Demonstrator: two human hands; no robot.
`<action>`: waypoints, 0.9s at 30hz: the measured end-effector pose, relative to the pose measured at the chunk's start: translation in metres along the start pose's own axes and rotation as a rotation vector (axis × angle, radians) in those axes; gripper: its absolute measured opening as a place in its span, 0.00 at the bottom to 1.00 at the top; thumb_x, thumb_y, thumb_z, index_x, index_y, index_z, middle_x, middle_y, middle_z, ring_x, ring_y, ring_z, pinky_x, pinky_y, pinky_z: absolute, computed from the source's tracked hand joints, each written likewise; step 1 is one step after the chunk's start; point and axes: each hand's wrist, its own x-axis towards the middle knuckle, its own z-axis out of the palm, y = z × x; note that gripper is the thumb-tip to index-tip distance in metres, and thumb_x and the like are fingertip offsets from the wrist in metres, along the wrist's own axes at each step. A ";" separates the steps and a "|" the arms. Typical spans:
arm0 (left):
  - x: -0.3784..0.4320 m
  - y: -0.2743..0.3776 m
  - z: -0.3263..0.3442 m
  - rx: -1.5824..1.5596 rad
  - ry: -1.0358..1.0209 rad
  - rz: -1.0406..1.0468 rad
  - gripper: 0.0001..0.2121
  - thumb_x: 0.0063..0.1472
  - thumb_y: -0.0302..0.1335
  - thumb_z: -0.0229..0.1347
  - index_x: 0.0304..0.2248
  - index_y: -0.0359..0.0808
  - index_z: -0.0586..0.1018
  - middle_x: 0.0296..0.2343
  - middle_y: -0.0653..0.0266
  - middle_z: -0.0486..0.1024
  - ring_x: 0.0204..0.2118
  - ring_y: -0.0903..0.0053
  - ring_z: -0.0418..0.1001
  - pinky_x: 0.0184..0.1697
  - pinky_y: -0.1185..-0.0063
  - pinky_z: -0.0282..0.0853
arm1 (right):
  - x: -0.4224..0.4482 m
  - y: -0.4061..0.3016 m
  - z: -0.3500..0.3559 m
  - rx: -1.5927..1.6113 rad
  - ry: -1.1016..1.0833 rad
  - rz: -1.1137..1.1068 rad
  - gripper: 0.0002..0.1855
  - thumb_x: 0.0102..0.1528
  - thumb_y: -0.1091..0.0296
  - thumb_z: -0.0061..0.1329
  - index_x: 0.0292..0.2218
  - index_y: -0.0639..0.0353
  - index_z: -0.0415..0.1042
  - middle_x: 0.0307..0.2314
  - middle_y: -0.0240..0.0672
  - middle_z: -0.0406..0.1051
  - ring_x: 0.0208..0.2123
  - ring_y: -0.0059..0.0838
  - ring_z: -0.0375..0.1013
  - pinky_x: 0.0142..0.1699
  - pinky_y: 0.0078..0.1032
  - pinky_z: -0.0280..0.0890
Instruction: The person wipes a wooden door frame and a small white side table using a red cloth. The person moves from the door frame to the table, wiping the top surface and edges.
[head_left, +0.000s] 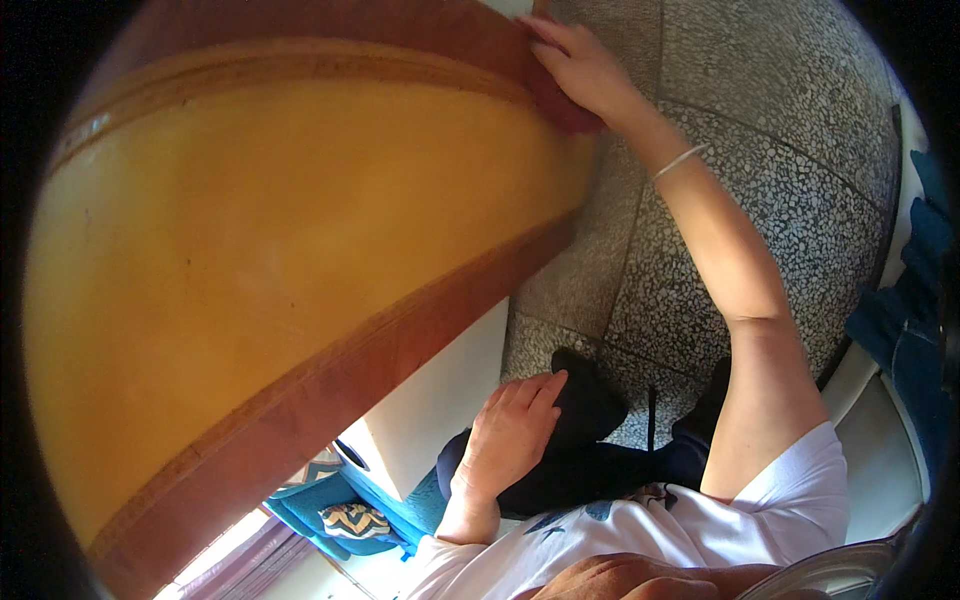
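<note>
A large wooden panel (300, 202) with a glossy yellow field and a reddish-brown border fills the left and upper left; I cannot tell whether it is a door or a tabletop. At its far right end, my right hand (581, 71) presses a dark red cloth (559, 101) against the edge and border. The cloth is partly covered by the palm and fingers. My left hand (514, 424) hangs empty near my dark trousers, fingers loosely extended, apart from the panel.
Speckled terrazzo floor (682, 247) lies on the right. A white flat-sided object (442, 382) stands beyond the panel's near edge. Blue upholstered seating (315, 506) with a zigzag-patterned cushion (354, 520) is at lower left. Blue fabric (896, 330) lies at the right rim.
</note>
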 end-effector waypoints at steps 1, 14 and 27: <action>-0.004 0.001 0.002 -0.018 -0.006 0.006 0.19 0.59 0.25 0.50 0.51 0.37 0.68 0.45 0.55 0.71 0.46 0.59 0.69 0.51 0.67 0.63 | 0.003 -0.028 -0.005 -0.033 0.041 -0.134 0.22 0.60 0.63 0.40 0.54 0.56 0.64 0.47 0.41 0.68 0.50 0.36 0.66 0.55 0.26 0.59; -0.017 0.022 0.005 0.070 0.022 0.104 0.21 0.59 0.26 0.50 0.52 0.37 0.67 0.45 0.56 0.70 0.47 0.61 0.68 0.53 0.68 0.62 | -0.032 -0.018 0.002 0.066 0.039 -0.064 0.23 0.60 0.67 0.39 0.57 0.50 0.61 0.49 0.41 0.66 0.52 0.38 0.65 0.57 0.26 0.57; -0.023 0.028 0.008 0.132 0.024 0.113 0.22 0.58 0.27 0.52 0.53 0.38 0.66 0.46 0.56 0.69 0.46 0.63 0.68 0.53 0.70 0.62 | -0.029 -0.095 -0.021 0.008 0.081 -0.249 0.22 0.60 0.66 0.39 0.56 0.42 0.63 0.46 0.37 0.69 0.49 0.38 0.68 0.53 0.26 0.61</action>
